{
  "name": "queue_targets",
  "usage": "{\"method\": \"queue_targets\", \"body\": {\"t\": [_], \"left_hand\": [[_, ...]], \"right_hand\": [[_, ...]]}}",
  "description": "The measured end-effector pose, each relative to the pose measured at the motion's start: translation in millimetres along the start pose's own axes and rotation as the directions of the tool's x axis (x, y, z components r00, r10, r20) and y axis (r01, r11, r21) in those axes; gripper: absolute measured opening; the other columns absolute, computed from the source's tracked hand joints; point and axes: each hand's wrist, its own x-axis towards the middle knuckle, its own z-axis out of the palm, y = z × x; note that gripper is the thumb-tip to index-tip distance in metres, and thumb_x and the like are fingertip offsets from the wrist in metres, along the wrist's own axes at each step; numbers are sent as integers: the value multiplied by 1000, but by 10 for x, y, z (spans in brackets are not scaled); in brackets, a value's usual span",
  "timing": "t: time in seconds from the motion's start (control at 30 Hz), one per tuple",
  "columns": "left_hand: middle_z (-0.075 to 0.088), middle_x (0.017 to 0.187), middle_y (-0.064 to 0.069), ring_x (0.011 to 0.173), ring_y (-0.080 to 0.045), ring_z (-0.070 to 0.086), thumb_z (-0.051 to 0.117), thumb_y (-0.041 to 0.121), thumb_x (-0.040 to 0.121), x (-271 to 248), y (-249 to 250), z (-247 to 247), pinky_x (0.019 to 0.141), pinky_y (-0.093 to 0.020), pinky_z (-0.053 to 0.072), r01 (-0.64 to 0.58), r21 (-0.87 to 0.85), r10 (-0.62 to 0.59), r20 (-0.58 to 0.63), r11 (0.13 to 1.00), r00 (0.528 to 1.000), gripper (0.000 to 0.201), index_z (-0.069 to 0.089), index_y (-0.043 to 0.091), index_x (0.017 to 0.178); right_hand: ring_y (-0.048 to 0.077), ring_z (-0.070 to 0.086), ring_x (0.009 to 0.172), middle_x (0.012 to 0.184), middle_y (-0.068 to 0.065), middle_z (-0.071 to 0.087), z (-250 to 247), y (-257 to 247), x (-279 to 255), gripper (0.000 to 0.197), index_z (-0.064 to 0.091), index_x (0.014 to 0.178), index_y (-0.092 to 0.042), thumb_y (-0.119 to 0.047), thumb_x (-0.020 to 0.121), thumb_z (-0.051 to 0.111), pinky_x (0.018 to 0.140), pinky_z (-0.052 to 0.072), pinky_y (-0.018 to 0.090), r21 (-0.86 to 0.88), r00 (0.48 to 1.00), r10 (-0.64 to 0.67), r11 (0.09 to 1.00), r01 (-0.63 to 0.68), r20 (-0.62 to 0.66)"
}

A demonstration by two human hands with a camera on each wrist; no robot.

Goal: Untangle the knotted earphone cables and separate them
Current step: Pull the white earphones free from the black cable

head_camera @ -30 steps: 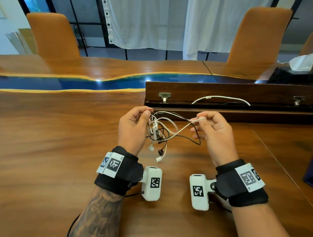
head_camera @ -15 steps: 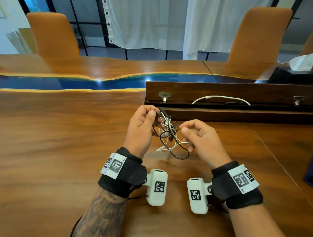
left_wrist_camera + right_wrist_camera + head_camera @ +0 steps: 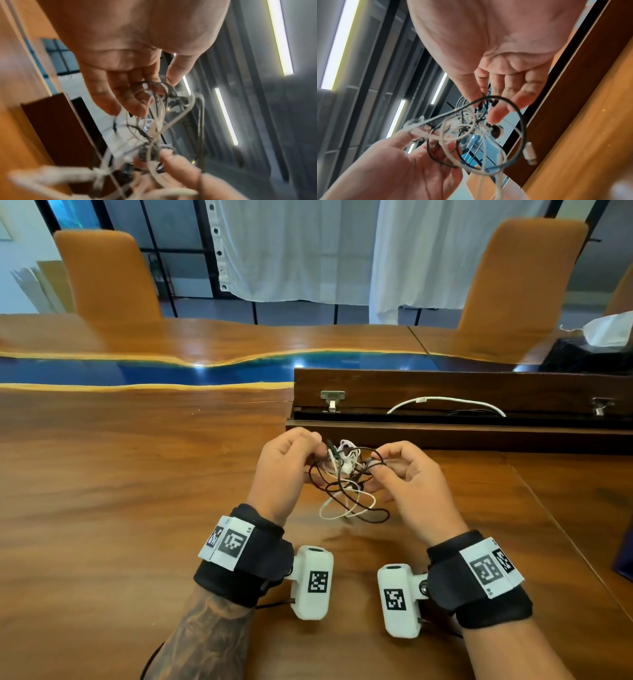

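Knotted black and white earphone cables (image 3: 346, 477) sit at centre frame in the head view, held above the brown wooden table (image 3: 120, 508). Left hand (image 3: 284, 470) pinches the bundle's upper left; right hand (image 3: 407, 477) pinches its right side. Left wrist view: blurred strands (image 3: 154, 121) hang from curled fingers (image 3: 130, 94). Right wrist view: thumb and fingers (image 3: 498, 113) clasp a black loop (image 3: 520, 119); a white plug (image 3: 529, 154) dangles lower right.

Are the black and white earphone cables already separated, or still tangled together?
Still tangled. The black and white cables cross in one clump between the left hand and right hand, loops hanging below.
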Motion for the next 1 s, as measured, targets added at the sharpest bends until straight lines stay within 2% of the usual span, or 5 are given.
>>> {"method": "queue_targets", "body": {"t": [0.13,0.3,0.5,0.9,1.0], "left_hand": [[54,77,1,71,-13,51,62,36,98,35,-102,-51,70,-27,44,-48,349,99,-130,936,987,36,55,15,68],[61,90,-2,76,-7,52,69,18,93,-17,23,-12,68,-15,44,-240,388,293,-83,890,952,8,62,16,90],[62,97,9,81,-5,53,72,22,90,-66,-40,38,70,-12,40,-250,508,162,210,825,964,6,69,26,94],[60,99,16,90,0,54,73,28,90,-65,14,17,70,-8,37,-223,582,110,223,782,969,6,77,28,94],[60,102,16,94,-1,55,71,28,91,-67,0,22,73,-16,40,-202,601,77,227,774,971,7,76,29,96]], "right_hand": [[14,74,82,95,1,75,-11,-18,-8,16,62,101,-21,-6,96,64,64,56,24,-1,1000,-16,1000,16,-22],[14,74,85,97,0,74,18,-18,-30,15,63,100,-20,-7,94,66,65,56,23,-1,999,-32,999,32,-6],[17,75,77,86,2,75,16,-28,-24,16,64,97,-18,-2,94,65,63,58,24,59,995,-68,996,72,-75],[23,76,78,85,5,76,57,-74,-53,12,62,98,-12,-1,96,62,71,63,36,163,994,-77,983,88,-72],[23,76,78,86,5,76,66,-66,-46,15,61,101,-14,1,96,60,72,63,37,166,994,-60,983,74,-87]]}}
